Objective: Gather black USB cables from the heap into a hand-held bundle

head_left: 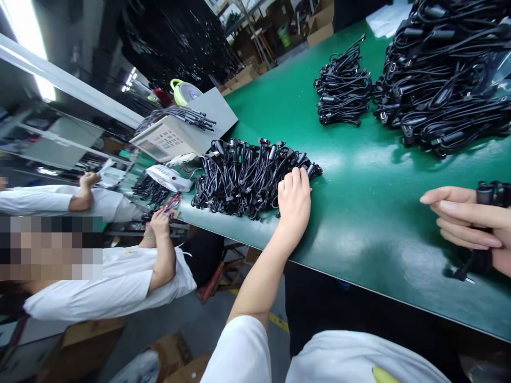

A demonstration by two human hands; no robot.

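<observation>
Resting on the cable pile (239,181), left hand (294,199) hides its grip; right hand (477,217) clasps a bundle (495,192).

A factory workshop for cables: a long green bench (371,213) bears heaped black cables (243,178) and a keypad instrument (165,139); co-workers (115,276) line it, with cardboard boxes (321,24) and strip lights (27,26) around.

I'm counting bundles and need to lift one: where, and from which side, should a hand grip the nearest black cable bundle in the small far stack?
Probably around the middle of that cable bundle, from the near side: its cords run mostly sideways, and bare green tabletop lies in front, while the larger cable heap crowds its right.
</observation>
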